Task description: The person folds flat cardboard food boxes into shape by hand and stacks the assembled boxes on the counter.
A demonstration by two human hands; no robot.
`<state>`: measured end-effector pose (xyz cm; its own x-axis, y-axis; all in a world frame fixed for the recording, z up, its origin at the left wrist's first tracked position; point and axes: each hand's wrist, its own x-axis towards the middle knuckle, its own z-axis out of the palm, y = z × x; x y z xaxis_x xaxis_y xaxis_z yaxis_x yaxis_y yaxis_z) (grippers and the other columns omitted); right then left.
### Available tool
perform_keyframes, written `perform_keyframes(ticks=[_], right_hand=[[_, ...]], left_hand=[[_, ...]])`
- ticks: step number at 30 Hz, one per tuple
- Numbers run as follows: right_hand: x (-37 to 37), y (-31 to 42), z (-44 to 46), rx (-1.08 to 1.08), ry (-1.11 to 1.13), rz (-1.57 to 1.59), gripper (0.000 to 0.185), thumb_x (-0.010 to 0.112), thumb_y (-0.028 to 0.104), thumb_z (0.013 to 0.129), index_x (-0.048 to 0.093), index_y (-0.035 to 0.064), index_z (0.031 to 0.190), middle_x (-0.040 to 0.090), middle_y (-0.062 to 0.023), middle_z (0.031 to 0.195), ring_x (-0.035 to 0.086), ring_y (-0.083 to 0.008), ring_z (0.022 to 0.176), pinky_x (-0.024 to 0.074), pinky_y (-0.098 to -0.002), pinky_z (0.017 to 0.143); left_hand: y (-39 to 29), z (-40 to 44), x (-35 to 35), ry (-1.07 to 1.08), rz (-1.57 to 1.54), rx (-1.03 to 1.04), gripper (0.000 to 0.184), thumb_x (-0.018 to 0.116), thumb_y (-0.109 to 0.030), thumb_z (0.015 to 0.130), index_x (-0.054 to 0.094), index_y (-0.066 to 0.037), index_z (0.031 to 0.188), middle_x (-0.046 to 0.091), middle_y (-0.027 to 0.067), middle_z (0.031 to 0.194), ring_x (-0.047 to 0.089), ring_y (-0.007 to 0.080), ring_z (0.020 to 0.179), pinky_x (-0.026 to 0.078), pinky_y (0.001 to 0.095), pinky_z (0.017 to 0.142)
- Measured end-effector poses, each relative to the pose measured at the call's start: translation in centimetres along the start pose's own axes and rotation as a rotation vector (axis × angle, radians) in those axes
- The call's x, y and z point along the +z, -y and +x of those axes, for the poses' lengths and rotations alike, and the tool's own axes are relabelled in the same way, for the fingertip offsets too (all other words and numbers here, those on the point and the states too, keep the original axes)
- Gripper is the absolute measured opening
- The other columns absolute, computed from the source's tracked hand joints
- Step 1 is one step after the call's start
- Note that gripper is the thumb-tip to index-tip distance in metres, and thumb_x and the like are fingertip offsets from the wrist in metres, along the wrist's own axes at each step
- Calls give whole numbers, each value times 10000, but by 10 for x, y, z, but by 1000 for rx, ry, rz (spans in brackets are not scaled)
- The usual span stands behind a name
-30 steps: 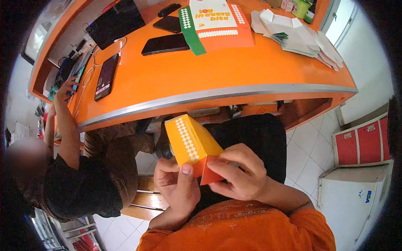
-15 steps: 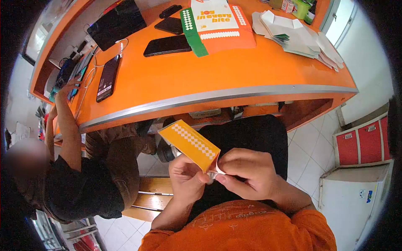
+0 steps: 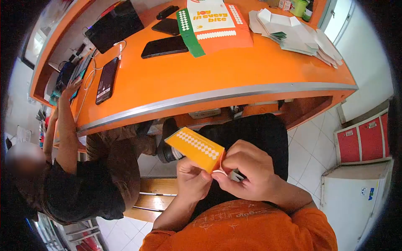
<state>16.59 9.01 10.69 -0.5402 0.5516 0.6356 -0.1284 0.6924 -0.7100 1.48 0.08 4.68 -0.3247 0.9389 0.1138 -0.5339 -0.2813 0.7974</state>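
Observation:
A small yellow-orange cardboard box (image 3: 196,147) with a white diamond pattern is held tilted above my lap. My left hand (image 3: 192,180) grips its lower side, with the thumb near the bottom corner. At the box's right end, my right hand (image 3: 247,169) pinches a curled flap (image 3: 220,170) with a white face. The fingertips of both hands are close together at this end. What lies inside the box is hidden.
On the orange table (image 3: 234,71) lie flat printed cartons (image 3: 215,35), a stack of white folded cartons (image 3: 289,31), several phones and a dark screen (image 3: 115,27). Another person (image 3: 79,180) sits at the left, hands at a keyboard. A white cabinet (image 3: 349,201) stands right.
The box and both hands have shifted slightly right and down. The flap at the right end is bent differently, showing more of its white face.

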Motion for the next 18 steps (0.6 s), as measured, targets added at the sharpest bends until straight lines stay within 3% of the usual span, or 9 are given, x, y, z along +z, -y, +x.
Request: perform_keyframes(ticks=[4,13,18], right_hand=[[0,-1,2,-61,-3,24,231,853,-3,789,639,43,861,661,-99,834,648,-255,712,507,-338,620],[0,-4,-6,-153,-47,-247,194,820,25,764,653,32,862,650,-120,828,667,-284,677,561,-367,607],[-10,0,5,-158,77,-68,197,822,17,766,674,19,895,653,-119,832,686,-305,718,575,-373,636]], left_hand=[[2,-1,-5,11,-26,-7,410,920,-313,831,743,-26,1065,766,88,1114,723,193,1029,570,364,909],[-2,5,11,-18,104,16,519,973,-358,742,739,-25,1064,756,46,1029,709,158,939,571,324,831],[-5,1,9,-47,111,74,503,980,-315,749,737,-29,1084,767,50,1060,717,146,951,564,315,866]])
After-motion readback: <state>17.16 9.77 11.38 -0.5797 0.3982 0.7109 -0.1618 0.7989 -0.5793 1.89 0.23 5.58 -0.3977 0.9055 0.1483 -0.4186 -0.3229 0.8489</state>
